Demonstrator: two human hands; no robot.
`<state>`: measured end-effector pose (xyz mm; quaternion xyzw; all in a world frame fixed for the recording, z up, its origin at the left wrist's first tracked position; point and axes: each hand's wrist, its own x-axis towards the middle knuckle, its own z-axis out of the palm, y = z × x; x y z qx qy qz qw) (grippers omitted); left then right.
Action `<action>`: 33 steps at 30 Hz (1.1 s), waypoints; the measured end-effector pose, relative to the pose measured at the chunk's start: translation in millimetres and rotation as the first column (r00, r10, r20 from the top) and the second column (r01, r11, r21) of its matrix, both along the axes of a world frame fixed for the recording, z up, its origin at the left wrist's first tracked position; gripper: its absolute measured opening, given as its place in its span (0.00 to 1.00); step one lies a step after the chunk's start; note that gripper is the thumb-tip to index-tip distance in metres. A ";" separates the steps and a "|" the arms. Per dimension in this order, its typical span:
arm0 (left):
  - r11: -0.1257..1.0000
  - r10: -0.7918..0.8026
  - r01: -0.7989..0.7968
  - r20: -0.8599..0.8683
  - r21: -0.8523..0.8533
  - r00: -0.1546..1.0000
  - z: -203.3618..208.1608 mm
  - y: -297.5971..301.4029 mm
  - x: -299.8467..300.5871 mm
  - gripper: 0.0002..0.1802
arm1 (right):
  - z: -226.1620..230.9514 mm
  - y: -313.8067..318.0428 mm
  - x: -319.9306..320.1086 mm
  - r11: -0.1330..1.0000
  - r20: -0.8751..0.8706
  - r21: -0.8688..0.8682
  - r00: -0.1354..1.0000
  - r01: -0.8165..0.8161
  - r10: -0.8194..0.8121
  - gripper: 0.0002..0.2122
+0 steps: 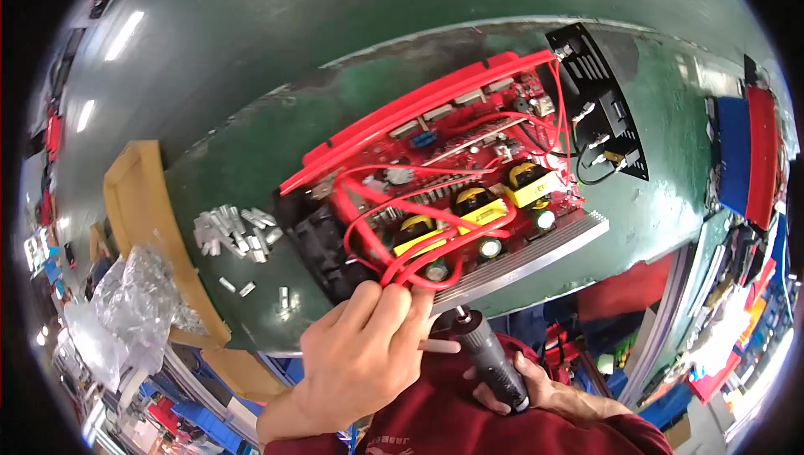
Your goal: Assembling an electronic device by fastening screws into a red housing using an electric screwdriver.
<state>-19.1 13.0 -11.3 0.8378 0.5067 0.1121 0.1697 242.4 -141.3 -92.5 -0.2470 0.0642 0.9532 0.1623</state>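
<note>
Red cables [404, 268] loop over the near left part of a red circuit board [456, 153], which carries several yellow-wrapped coils [486, 215]. At the cables' near ends, my left hand [360, 359] is closed with its fingers pinched round them. A short pale rod-like piece [440, 345] juts out beside those fingers; its kind is unclear. Close to my body, my right hand [528, 388] grips a black electric screwdriver [490, 354], its tip pointing up toward the silver heatsink [523, 262] along the board's near edge.
Small silver metal tubes [239, 233] lie piled left of the board, with a few loose ones nearer me. A black vented panel [599, 99] stands at the right, wired to the board. Farther left are a tan tray [163, 237] and clear plastic bags [134, 304]. Everything sits on a green tabletop [662, 229].
</note>
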 end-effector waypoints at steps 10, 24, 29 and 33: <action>0.705 0.671 -0.705 0.247 0.079 0.699 -2.6 -54.0 -51.9 0.08 | -5.5 -2.7 73.7 0.922 0.851 0.387 0.389 -0.010 -0.352 0.45; 0.447 0.853 -0.887 0.242 0.114 0.462 -30.4 -103.1 -107.0 0.14 | 70.9 170.3 43.3 0.047 0.272 0.283 0.033 -0.958 -0.962 0.12; 0.479 0.816 -0.849 0.244 0.222 0.524 -30.3 -97.6 -119.6 0.15 | 71.9 163.2 3.8 -0.147 0.253 0.342 0.242 -0.928 -0.937 0.10; 0.550 0.803 -0.817 0.160 0.170 0.574 -35.9 -91.9 -141.7 0.19 | 75.7 155.3 -16.8 -0.194 0.265 0.354 0.297 -0.915 -0.917 0.09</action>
